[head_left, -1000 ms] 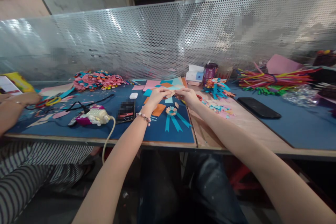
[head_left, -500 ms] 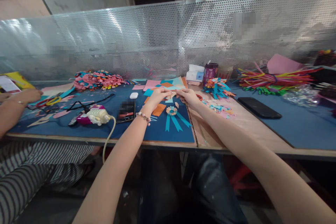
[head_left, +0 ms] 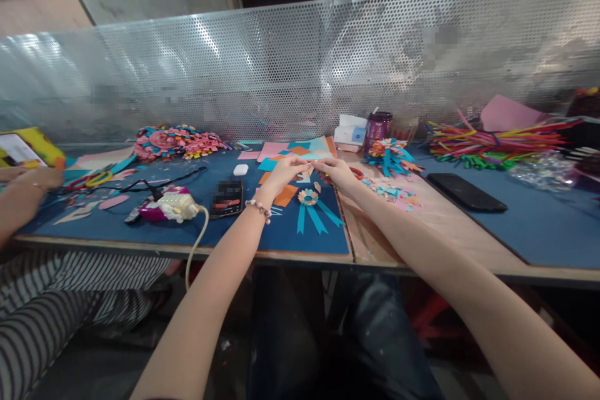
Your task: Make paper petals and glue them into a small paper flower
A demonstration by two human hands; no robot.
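My left hand (head_left: 285,174) and my right hand (head_left: 339,171) meet over the blue mat, fingertips pinched close together. A small peach paper piece (head_left: 307,173) shows between and just under the fingers; its exact shape is too small to make out. Just below them lies a paper rosette (head_left: 308,197) with peach petals and blue forked tails (head_left: 319,219). A small loose peach piece (head_left: 317,187) lies beside the rosette. Orange paper (head_left: 285,196) is partly covered by my left hand, and more coloured sheets (head_left: 313,147) lie behind.
Left are a phone (head_left: 227,199), a white earbud case (head_left: 240,170), a plugged power strip (head_left: 175,207) and a co-worker's hand (head_left: 40,180). Right are paper scraps (head_left: 398,194), finished rosettes (head_left: 388,156), a purple cup (head_left: 377,128) and a black phone (head_left: 466,192). A perforated metal panel (head_left: 281,75) stands behind.
My hands stay pinched together in nearly the same place. The whole view has shifted slightly. At the far left, the co-worker's hand has moved a little left.
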